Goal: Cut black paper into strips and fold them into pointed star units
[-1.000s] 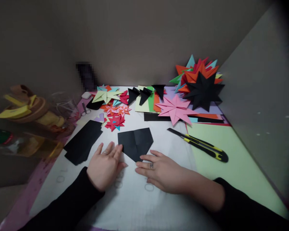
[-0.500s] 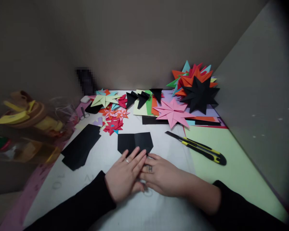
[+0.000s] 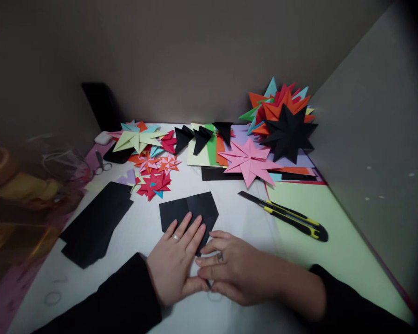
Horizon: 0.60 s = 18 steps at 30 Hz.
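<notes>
A folded piece of black paper (image 3: 191, 208) lies on the white sheet, with a crease running down its middle and slanted lower sides. My left hand (image 3: 176, 260) rests flat on its lower part, fingers spread, a ring on one finger. Just to the right, my right hand (image 3: 231, 266) has its fingers bent, with thumb and index finger near the left thumb at the paper's lower tip. A small dark bit shows between the two thumbs; how firmly the right fingers grip it is hard to see.
A black and yellow cutter (image 3: 292, 218) lies at the right on pale green paper (image 3: 334, 264). Black paper pieces (image 3: 95, 222) are at the left. Folded paper stars (image 3: 251, 160), black folded pieces (image 3: 202, 139), small scissors (image 3: 102, 164) and a dark phone-like object (image 3: 101, 105) stand or lie behind.
The black paper has turned slightly, and more of it shows. My right hand has drawn slightly down and bent its fingers; my left hand has shifted left. The view has shifted too.
</notes>
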{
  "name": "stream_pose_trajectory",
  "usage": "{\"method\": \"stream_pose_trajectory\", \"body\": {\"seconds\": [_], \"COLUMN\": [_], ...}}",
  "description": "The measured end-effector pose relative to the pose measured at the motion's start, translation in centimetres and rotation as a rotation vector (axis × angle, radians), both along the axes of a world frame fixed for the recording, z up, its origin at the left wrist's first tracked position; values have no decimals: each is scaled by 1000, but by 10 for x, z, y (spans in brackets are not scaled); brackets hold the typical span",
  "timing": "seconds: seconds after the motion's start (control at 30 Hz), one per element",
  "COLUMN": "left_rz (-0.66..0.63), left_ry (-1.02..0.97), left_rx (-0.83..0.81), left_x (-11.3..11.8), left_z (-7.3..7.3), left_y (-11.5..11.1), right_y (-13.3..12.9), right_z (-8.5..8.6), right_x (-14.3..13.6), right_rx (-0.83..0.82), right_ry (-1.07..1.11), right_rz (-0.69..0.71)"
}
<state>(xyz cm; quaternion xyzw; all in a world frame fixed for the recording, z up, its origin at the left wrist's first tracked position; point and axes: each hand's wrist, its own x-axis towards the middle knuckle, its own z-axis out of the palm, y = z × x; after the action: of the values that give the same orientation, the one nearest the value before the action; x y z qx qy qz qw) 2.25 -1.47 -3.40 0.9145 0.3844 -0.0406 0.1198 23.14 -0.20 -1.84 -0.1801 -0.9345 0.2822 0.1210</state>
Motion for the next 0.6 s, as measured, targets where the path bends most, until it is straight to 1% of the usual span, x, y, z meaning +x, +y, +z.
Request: {"method": "stream_pose_trajectory", "body": {"seconds": [0.07,0.13,0.17,0.23,0.33,0.43,0.5,0.6], "left_rz": [-4,-8,-10,-12,-14,-12,-6,-2], "left_ry": [-8,-15,-17,-19,-26,-34,-37,-38], "left_rx": [11,22,27,33,42,43,39,34], "left_x": [0,-1,-1,-2,-3,-2,-2,-1], "left_z": [-2,-3,-3,-3,-4,-4,-4,-3], "left_y": [0,-1,-1,-1,-1,-1,-1,0], "right_y": [2,3,3,1,-3,-6,-5,1], "right_z": [0,-1,-1,-2,-5,-8,-8,-8], "right_x": [3,5,5,4,1,-1,0,3], "right_rx": [-89,-141,-136,-77,35,106,149,218], "right_ry": [47,96,107,87,-1,-90,-134,-191], "right_rz": [28,-15,-60,-146,-188,-252,-328,-477]}}
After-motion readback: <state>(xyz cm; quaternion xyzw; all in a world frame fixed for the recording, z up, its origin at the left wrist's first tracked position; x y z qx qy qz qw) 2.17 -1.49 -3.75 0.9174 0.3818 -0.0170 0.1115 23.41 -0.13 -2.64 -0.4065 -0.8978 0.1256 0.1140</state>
